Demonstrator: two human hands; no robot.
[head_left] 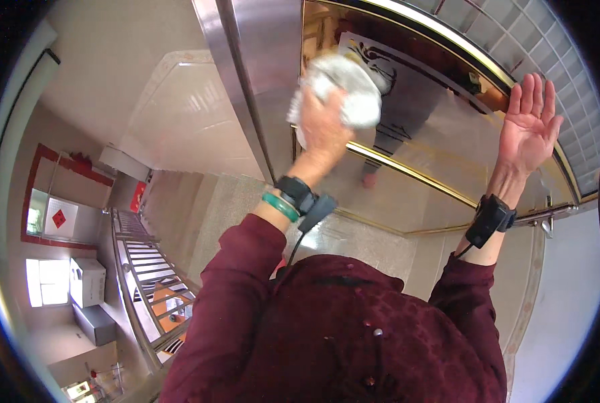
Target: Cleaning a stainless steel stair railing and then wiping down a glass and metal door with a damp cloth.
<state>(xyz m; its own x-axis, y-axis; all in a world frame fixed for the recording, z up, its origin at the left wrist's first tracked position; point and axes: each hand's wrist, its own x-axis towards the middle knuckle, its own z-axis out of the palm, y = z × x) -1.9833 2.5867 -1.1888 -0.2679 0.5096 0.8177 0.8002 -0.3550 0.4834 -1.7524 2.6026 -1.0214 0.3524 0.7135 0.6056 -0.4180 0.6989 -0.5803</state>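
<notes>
A folded white cloth [350,91], slightly blurred, is bunched in my left hand [323,127]. The hand holds it against the upper left of a glossy metallic door panel [448,144], beside a gold trim strip [407,168]. Dark curling decoration and reflections show on the panel's shiny surface. Out to the right, my right hand [530,131] is raised with its palm up and fingers stretched, holding nothing. It appears in front of the panel's right end; whether it touches the panel I cannot tell. Black bands circle both wrists, and a green bangle [280,207] sits on my left one.
A shiny metal door frame [241,74] runs left of the panel. Grey tiles [535,43] cover the upper right, above a metal latch [547,226]. At the left are a stair railing [139,282], a white box [87,282] and a red-framed window [58,216].
</notes>
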